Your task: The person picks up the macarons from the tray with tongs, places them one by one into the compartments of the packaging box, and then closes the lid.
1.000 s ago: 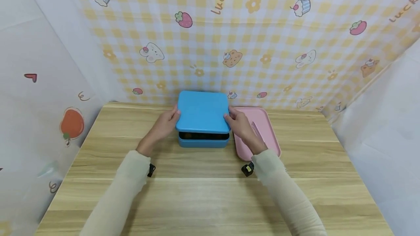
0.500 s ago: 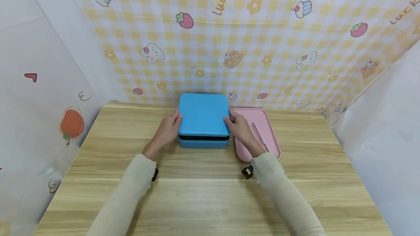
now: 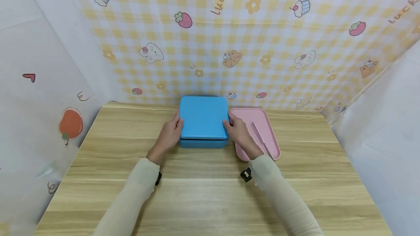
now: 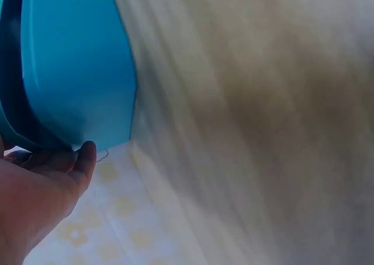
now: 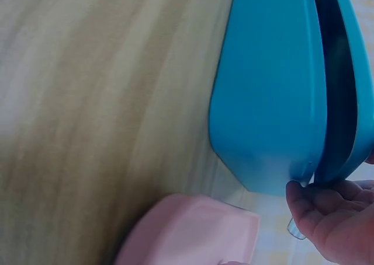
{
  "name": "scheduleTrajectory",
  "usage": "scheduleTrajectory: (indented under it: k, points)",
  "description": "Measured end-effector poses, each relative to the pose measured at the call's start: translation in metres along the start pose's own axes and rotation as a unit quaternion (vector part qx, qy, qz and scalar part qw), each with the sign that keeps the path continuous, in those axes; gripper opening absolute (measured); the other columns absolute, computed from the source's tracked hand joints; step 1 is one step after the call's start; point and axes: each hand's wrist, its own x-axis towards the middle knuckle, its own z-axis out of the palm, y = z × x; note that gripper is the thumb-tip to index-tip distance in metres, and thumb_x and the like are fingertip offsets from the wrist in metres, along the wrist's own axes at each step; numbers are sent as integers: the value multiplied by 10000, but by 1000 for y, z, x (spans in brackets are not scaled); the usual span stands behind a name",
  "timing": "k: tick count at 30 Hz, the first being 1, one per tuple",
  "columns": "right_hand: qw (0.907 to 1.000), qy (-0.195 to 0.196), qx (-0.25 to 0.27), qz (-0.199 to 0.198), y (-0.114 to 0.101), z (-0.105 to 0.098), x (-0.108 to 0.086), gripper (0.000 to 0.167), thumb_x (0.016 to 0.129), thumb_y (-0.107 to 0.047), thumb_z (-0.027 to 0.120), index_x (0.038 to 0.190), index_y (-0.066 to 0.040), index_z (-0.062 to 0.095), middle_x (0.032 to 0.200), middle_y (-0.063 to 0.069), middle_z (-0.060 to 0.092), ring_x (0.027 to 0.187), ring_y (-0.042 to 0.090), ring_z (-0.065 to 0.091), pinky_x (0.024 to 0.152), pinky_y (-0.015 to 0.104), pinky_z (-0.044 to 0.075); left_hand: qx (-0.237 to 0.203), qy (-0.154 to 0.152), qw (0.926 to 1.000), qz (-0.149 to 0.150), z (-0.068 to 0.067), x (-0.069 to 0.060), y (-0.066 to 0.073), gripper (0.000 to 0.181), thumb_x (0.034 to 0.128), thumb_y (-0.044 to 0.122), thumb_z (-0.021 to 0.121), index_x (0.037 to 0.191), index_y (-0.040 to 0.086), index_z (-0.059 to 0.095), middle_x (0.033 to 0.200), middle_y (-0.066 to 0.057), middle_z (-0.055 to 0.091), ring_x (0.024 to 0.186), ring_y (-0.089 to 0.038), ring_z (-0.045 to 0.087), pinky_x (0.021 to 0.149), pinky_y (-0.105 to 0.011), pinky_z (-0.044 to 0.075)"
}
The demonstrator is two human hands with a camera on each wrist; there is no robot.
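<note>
A blue lid [image 3: 204, 115] lies over the blue rectangular box [image 3: 203, 144] by the back of the table. Only a thin dark gap shows between them at the front in the head view; both wrist views show it wider. My left hand [image 3: 168, 132] grips the lid's left edge, its thumb on top. On the opposite edge, my right hand [image 3: 239, 131] holds the lid the same way. In the right wrist view, the fingertips [image 5: 297, 192] reach the box wall just under the gap. The box's contents are hidden.
A pink tray [image 3: 267, 130] stands right of the box, partly under my right forearm. Slim metal tongs [image 3: 258, 134] lie in it. A yellow checked cloth [image 3: 210, 46] hangs right behind the box, and white sheets [image 3: 42, 65] bound the sides.
The lid has come down and slightly towards me, so the dark opening at the front has narrowed to a thin line. Both hands have stayed on the lid's sides and moved with it.
</note>
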Motion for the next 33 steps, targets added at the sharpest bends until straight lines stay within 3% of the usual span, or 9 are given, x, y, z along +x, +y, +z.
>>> scheduleTrajectory:
  k: [22, 33]
  points:
    - [9987, 248, -429, -80, 12, 14, -1, 620, 1043, -270, 524, 1561, -42, 273, 1526, 158, 404, 1405, 256, 401, 1137, 423, 364, 215, 102, 9997, -57, 7, -3, -4, 565, 1094, 255, 336, 1562, -24, 189, 1559, -194, 334, 1417, -314, 376, 1136, -496, 356]
    - [9969, 403, -634, -222, 14, 15, -2, 533, 1043, -275, 527, 1520, -78, 396, 1508, 187, 427, 1357, 282, 473, 1101, 459, 417, 293, 17, 9995, -123, 10, -4, -6, 575, 1094, 264, 330, 1565, -26, 171, 1560, -192, 335, 1389, -326, 422, 1113, -510, 383]
